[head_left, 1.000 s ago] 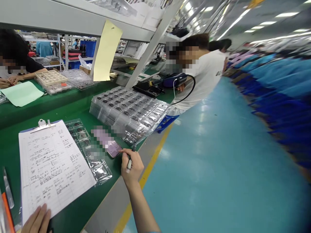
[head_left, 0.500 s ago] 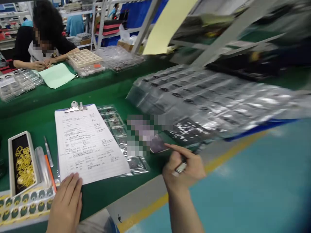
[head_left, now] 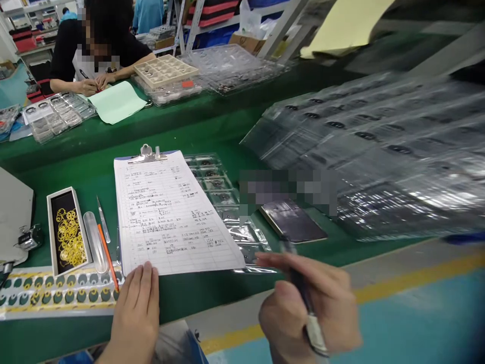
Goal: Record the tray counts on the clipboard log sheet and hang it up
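Hands of 1 seated person are working at the near edge of a green workbench (head_left: pixel 94 167). The left hand (head_left: pixel 134 308) is lying flat, fingers spread and holding nothing, with its fingertips pressing the near edge of a handwritten sheet (head_left: pixel 170 217) on a clipboard (head_left: pixel 147 153). The right hand (head_left: pixel 310 308) is closed around a dark pen (head_left: pixel 303 293), blurred with motion, hovering just right of the sheet's near right corner and not touching it.

Left of the clipboard are lying a narrow box of yellow rings (head_left: pixel 68 232), a clear tube (head_left: pixel 94 242) and an orange-handled tool (head_left: pixel 108 258). Right of it are sitting clear blister trays (head_left: pixel 223 197), a dark phone (head_left: pixel 293 220) and a tall blurred stack of trays (head_left: pixel 379 146). Far left, another person's hands (head_left: pixel 93 83) are working beside a green paper (head_left: pixel 115 101).

Judging from this, writing well is calling for the left hand to keep pinning the sheet while the pen tip is coming down on a free ruled line near the bottom, with the wrist resting on the bench edge for steadiness.
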`<act>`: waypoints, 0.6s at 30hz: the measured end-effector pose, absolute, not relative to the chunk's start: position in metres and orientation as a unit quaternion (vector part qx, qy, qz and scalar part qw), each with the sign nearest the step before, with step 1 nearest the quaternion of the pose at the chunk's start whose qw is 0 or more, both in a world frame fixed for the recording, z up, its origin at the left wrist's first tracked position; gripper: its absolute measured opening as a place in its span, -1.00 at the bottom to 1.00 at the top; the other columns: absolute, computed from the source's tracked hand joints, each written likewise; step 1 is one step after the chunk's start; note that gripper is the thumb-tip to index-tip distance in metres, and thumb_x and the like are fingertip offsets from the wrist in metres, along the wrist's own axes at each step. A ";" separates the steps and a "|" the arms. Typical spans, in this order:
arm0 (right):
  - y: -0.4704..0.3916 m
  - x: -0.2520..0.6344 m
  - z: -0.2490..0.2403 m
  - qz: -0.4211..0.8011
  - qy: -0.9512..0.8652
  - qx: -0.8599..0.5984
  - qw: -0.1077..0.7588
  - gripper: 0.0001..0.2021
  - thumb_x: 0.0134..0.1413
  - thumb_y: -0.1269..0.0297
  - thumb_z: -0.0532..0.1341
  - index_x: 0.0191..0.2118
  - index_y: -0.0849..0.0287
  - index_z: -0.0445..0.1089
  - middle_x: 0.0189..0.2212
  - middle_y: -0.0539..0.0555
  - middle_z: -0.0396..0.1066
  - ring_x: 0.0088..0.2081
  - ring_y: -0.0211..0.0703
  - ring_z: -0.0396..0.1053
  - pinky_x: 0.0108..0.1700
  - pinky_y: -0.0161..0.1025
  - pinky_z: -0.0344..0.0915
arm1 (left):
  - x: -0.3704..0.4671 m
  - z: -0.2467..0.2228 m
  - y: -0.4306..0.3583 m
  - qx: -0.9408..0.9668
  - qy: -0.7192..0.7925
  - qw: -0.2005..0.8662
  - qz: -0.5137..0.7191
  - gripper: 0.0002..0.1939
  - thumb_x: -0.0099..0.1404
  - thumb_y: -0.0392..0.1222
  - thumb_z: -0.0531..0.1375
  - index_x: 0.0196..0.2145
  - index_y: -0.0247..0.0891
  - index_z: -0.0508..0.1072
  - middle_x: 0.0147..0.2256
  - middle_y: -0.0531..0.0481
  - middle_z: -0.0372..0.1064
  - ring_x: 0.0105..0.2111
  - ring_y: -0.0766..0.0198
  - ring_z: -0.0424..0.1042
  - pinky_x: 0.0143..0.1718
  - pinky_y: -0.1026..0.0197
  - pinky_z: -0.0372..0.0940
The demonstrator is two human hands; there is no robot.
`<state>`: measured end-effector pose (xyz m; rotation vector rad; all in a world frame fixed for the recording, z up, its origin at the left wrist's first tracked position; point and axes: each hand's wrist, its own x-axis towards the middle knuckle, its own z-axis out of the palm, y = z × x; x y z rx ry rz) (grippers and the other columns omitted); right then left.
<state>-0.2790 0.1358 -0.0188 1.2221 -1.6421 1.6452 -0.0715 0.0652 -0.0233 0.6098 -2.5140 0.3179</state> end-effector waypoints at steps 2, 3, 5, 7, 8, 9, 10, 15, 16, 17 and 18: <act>0.138 -0.264 -0.020 0.579 -0.606 0.506 0.204 -0.59 0.17 0.52 0.12 0.12 0.21 0.37 -0.28 0.18 0.36 -0.21 -0.11 0.33 -0.27 -0.19 0.27 | -0.070 -0.027 0.066 0.231 -0.929 0.268 0.104 -0.68 0.39 -0.50 -0.04 0.04 -0.56 0.35 0.03 -0.22 0.35 0.07 0.07 0.26 0.04 0.06 0.26; 0.138 -0.258 -0.021 0.565 -0.602 0.533 0.182 -0.61 0.16 0.53 0.12 0.11 0.25 0.36 -0.25 0.19 0.36 -0.19 -0.12 0.33 -0.25 -0.19 0.28 | -0.069 -0.029 0.065 0.230 -0.930 0.271 0.097 -0.68 0.39 -0.50 -0.03 0.04 -0.56 0.34 0.04 -0.23 0.34 0.08 0.06 0.25 0.04 0.06 0.26; 0.139 -0.253 -0.024 0.535 -0.595 0.576 0.169 -0.62 0.15 0.55 0.10 0.10 0.31 0.32 -0.19 0.23 0.35 -0.17 -0.12 0.32 -0.23 -0.20 0.29 | -0.066 -0.033 0.064 0.219 -0.933 0.272 0.092 -0.67 0.38 -0.49 -0.01 0.06 -0.58 0.33 0.06 -0.24 0.33 0.08 0.04 0.24 0.03 0.05 0.24; 0.139 -0.257 -0.025 0.520 -0.602 0.575 0.189 -0.63 0.16 0.56 0.09 0.09 0.32 0.30 -0.19 0.24 0.35 -0.16 -0.13 0.32 -0.22 -0.21 0.30 | -0.064 -0.037 0.061 0.200 -0.938 0.265 0.102 -0.66 0.37 -0.47 0.03 0.08 -0.60 0.32 0.08 -0.26 0.31 0.07 0.02 0.23 0.01 0.04 0.22; 0.140 -0.263 -0.025 0.525 -0.610 0.558 0.203 -0.63 0.18 0.57 0.08 0.09 0.31 0.31 -0.20 0.23 0.35 -0.17 -0.14 0.32 -0.23 -0.22 0.30 | -0.063 -0.040 0.059 0.192 -0.940 0.260 0.107 -0.65 0.36 -0.45 0.05 0.08 -0.60 0.32 0.08 -0.27 0.31 0.07 0.00 0.24 0.01 0.03 0.21; 0.140 -0.273 -0.024 0.530 -0.621 0.536 0.217 -0.64 0.20 0.56 0.07 0.09 0.28 0.31 -0.22 0.20 0.35 -0.20 -0.17 0.33 -0.24 -0.23 0.29 | -0.063 -0.042 0.057 0.187 -0.941 0.259 0.109 -0.65 0.36 -0.43 0.06 0.08 -0.60 0.32 0.08 -0.28 0.31 0.06 -0.01 0.24 0.01 0.03 0.20; 0.141 -0.286 -0.021 0.530 -0.635 0.512 0.231 -0.65 0.22 0.56 0.05 0.08 0.24 0.31 -0.24 0.17 0.36 -0.23 -0.20 0.33 -0.24 -0.25 0.28 | -0.063 -0.044 0.055 0.185 -0.941 0.263 0.105 -0.65 0.36 -0.42 0.07 0.07 -0.60 0.32 0.07 -0.29 0.31 0.05 -0.02 0.24 0.00 0.02 0.20; 0.129 -0.380 -0.002 0.438 -0.733 0.499 0.149 -0.74 0.36 0.25 0.02 0.03 0.15 0.34 0.05 0.17 0.34 0.18 -0.03 0.23 0.14 -0.09 0.21 | -0.064 -0.053 0.045 0.164 -0.934 0.307 0.075 -0.36 0.37 -0.37 0.08 0.34 -0.59 0.01 0.02 -0.29 0.35 0.01 0.00 0.28 -0.01 0.04 0.20; 0.123 -0.398 0.002 0.414 -0.749 0.509 0.093 -0.69 0.35 0.13 0.02 0.02 0.16 0.34 0.10 0.18 0.31 0.24 0.03 0.15 0.19 -0.02 0.15 | -0.064 -0.054 0.044 0.160 -0.933 0.311 0.079 -0.31 0.38 -0.35 0.07 0.38 -0.57 -0.09 0.00 -0.28 0.37 -0.01 0.01 0.29 -0.01 0.04 0.20; 0.115 -0.414 0.004 0.402 -0.754 0.514 0.073 -0.64 0.35 0.05 0.00 0.02 0.17 0.33 0.08 0.19 0.33 0.24 0.06 0.16 0.21 0.03 0.12 | -0.064 -0.055 0.042 0.157 -0.932 0.314 0.085 -0.29 0.40 -0.33 0.05 0.39 -0.55 -0.16 -0.02 -0.27 0.39 -0.02 0.01 0.30 -0.02 0.04 0.19; 0.108 -0.428 0.005 0.389 -0.756 0.524 0.050 -0.60 0.35 0.01 -0.03 0.04 0.17 0.32 0.06 0.17 0.36 0.20 0.05 0.21 0.20 0.03 0.13 | -0.065 -0.056 0.041 0.157 -0.931 0.317 0.093 -0.29 0.41 -0.31 0.04 0.39 -0.55 -0.18 -0.04 -0.26 0.40 -0.04 0.02 0.32 -0.03 0.04 0.19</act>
